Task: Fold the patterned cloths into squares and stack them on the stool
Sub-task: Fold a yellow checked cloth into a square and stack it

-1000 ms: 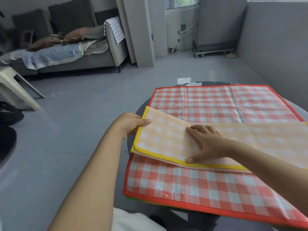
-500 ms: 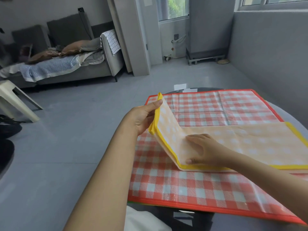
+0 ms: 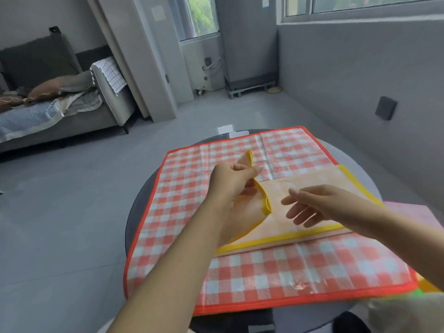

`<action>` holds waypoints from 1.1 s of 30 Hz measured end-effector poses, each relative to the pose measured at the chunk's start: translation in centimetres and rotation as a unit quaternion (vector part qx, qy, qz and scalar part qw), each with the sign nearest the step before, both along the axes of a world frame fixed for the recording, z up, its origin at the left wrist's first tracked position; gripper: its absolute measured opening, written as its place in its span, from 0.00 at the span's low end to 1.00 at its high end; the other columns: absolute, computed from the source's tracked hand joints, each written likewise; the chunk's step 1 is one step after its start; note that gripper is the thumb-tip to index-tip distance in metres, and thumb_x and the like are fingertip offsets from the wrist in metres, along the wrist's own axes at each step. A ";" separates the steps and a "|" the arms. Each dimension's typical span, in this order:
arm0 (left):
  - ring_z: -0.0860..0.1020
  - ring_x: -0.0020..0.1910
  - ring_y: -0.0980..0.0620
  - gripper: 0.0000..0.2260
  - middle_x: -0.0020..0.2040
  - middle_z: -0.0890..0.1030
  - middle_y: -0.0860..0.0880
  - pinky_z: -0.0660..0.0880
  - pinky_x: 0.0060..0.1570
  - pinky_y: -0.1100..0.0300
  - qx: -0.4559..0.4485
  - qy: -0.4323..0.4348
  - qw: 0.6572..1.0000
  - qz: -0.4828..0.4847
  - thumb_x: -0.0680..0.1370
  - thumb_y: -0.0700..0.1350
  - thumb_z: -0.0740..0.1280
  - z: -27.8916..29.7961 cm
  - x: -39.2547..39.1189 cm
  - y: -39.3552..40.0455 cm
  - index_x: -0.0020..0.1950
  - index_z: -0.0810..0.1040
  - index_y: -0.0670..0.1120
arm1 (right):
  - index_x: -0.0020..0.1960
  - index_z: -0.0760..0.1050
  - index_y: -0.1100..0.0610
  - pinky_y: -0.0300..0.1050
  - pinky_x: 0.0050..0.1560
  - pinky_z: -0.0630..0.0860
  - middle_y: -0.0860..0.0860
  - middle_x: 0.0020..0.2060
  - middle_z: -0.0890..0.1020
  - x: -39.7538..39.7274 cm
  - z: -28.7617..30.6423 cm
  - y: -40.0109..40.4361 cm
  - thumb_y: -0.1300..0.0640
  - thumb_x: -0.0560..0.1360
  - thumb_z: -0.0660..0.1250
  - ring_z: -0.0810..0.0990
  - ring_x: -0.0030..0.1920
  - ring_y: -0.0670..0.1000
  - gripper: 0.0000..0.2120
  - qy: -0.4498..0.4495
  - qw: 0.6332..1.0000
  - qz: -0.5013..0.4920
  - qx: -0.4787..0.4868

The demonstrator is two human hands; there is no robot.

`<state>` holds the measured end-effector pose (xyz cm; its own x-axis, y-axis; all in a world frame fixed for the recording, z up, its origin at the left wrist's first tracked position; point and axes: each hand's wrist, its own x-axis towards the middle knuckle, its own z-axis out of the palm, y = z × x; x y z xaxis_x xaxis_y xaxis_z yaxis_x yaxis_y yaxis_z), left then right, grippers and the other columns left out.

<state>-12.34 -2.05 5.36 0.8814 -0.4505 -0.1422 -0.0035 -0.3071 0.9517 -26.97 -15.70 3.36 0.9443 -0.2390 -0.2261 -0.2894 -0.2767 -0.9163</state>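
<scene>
1. Head view, task item: we record a yellow-bordered orange check cloth (image 3: pixel 310 188), already doubled into a long strip. Its long axis runs left to right across the middle of a round dark table (image 3: pixel 134 212), on top of a red check cloth (image 3: pixel 192 207) spread flat.

2. Head view, left hand (image 3: pixel 230 181): we log it pinching the strip's left end between thumb and fingers, lifted clear of the table and turned up. The yellow hem curls from the fingertips down toward the crease.

3. Head view, right hand (image 3: pixel 310 205): fingers spread and relaxed, holding nothing. It hovers just above the flat right half of the strip. We cannot tell whether any fingertip touches the cloth.

4. Key relation: the raised end lies to the left of the flat half, and the fold would run rightward along the long axis. We judge that the left hand is placed to carry its end across onto the right half. The right hand hangs in that path and would need to clear or pin the crease.

5. Surroundings, same view: further cloth edges, pink (image 3: pixel 408 210) and yellow-green (image 3: pixel 427 288), show at the table's right side. A grey sofa (image 3: pixel 72 109) with bedding stands well apart at far left.

6. The stool is not seen in this view. No folded square is yet stacked anywhere we can see.
</scene>
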 end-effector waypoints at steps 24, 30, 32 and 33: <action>0.73 0.50 0.54 0.07 0.46 0.76 0.53 0.71 0.53 0.59 0.228 -0.218 0.946 -0.068 0.77 0.51 0.66 -6.9 -0.5 -3.3 0.44 0.80 0.48 | 0.55 0.67 0.45 0.42 0.39 0.72 0.42 0.36 0.80 -0.3 -3.6 3.1 0.46 0.70 0.70 0.77 0.40 0.43 0.17 0.048 0.966 -0.067 -0.245; 0.68 0.62 0.53 0.07 0.58 0.73 0.56 0.56 0.63 0.59 0.235 -0.330 0.902 -0.151 0.78 0.53 0.63 -8.3 1.3 -2.0 0.53 0.75 0.52 | 0.56 0.74 0.39 0.39 0.35 0.70 0.42 0.35 0.79 -0.5 -4.2 3.6 0.44 0.74 0.65 0.76 0.37 0.42 0.11 0.028 0.950 -0.040 -0.309; 0.67 0.63 0.52 0.09 0.60 0.73 0.56 0.56 0.65 0.58 0.249 -0.350 0.887 -0.169 0.79 0.53 0.61 -8.5 1.6 -1.9 0.58 0.73 0.54 | 0.56 0.75 0.38 0.38 0.35 0.69 0.42 0.35 0.77 -0.5 -4.2 3.5 0.41 0.73 0.65 0.75 0.38 0.43 0.12 0.030 0.946 -0.032 -0.321; 0.66 0.65 0.52 0.11 0.63 0.72 0.56 0.55 0.67 0.56 0.260 -0.352 0.882 -0.174 0.79 0.54 0.60 -8.5 1.7 -1.8 0.61 0.72 0.56 | 0.56 0.75 0.38 0.38 0.35 0.68 0.42 0.36 0.75 -0.6 -4.3 3.5 0.40 0.72 0.66 0.74 0.38 0.43 0.13 0.031 0.945 -0.030 -0.325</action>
<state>-10.67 -3.88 -3.13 0.6543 -0.7471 0.1175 -0.7181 -0.5650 0.4063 -27.53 -12.20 -0.90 0.9143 -0.3995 -0.0672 -0.3700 -0.7559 -0.5401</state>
